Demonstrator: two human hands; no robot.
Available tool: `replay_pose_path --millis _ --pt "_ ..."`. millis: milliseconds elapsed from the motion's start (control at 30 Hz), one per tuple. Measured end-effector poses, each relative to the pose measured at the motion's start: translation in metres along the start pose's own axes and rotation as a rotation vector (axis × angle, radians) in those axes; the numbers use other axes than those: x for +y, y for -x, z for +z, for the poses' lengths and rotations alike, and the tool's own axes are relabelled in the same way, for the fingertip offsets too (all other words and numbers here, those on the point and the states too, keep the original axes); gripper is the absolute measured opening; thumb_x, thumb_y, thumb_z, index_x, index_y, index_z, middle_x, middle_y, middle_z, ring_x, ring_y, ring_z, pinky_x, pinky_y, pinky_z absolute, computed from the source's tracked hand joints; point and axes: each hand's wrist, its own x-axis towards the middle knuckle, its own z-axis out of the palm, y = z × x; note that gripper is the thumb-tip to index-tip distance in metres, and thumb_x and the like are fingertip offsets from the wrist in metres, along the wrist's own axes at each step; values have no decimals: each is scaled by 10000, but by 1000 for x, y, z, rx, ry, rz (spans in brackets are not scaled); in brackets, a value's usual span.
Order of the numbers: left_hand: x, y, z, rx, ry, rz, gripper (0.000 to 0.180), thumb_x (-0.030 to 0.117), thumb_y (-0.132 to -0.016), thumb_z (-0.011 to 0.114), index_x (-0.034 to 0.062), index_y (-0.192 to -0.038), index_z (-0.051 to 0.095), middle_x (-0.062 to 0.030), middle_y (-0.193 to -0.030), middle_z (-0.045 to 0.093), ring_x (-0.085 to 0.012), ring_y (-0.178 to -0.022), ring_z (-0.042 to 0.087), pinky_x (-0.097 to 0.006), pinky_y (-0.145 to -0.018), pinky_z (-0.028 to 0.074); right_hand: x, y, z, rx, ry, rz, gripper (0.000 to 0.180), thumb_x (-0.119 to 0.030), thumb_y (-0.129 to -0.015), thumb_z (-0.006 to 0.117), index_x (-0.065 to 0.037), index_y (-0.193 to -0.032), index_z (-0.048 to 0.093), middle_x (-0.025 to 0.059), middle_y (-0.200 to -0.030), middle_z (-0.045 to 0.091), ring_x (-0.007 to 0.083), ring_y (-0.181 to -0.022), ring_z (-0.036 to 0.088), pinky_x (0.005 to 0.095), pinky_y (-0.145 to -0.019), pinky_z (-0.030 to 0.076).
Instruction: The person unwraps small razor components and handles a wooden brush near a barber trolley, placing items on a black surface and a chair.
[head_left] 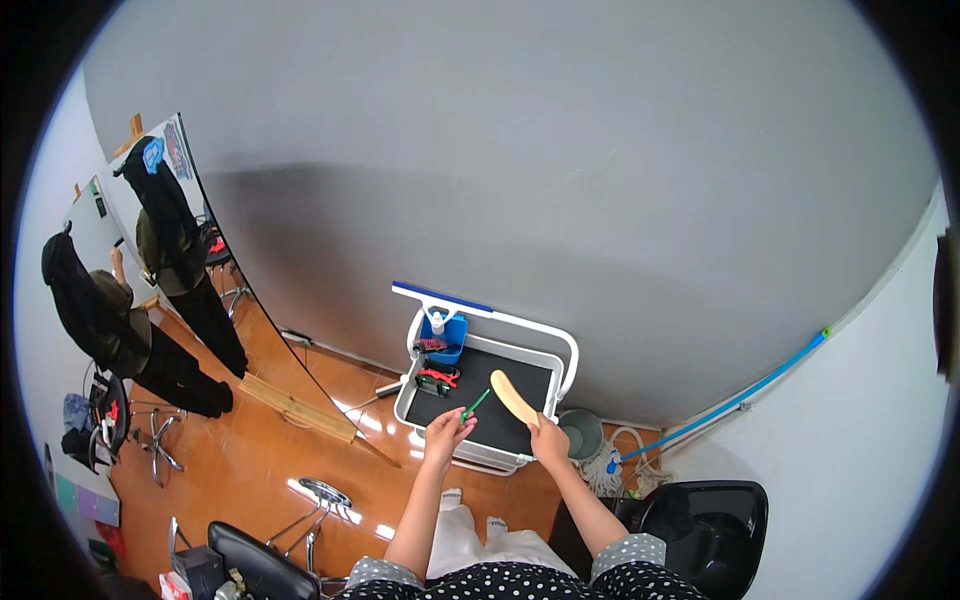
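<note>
Inside, the cart tray (540,372) holds a blue bin (447,338).

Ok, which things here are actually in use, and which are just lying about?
In use: green stick in left hand; tan paddle in right hand; cart beneath them.
Lying about: blue bin, bucket, hose, black chair.

White bottle (437,322) in blue bin (455,336) on cart; label unreadable

Smooth pale wood for the paddle brush (513,397); glossy green plastic on the comb (476,404); matt black mat in white trolley (568,352); glossy orange floor (260,460).
</note>
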Motion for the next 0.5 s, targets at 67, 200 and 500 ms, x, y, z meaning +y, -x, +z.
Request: replay_pose_path --millis 67,200,500 --pt "-16 3 -5 12 25 -8 283 158 -900 477 -48 -1093 486 -143 -1000 578 -203 -926 588 -266 -815 498 19 4 21 -20 55 -64 336 -172 -808 528 -66 -1127 532 179 -871 607 337 -834 581 428 -691 458" --pt "-40 11 -10 31 57 -20 285 159 -900 477 -48 -1097 482 -143 -1009 577 -195 -923 589 -258 -816 496 39 11 44 -45 243 -142 416 -69 -732 565 -81 -1146 530 121 -929 579 282 -911 536 403 -754 421" --pt "-58 26 -6 47 69 -27 293 135 -905 459 -60 -1124 469 -147 -1032 570 -194 -932 587 -257 -815 493 54 16 60 81 369 -344 384 -83 -790 457 -116 -1164 538 33 -911 517 183 -899 485 326 -736 352"
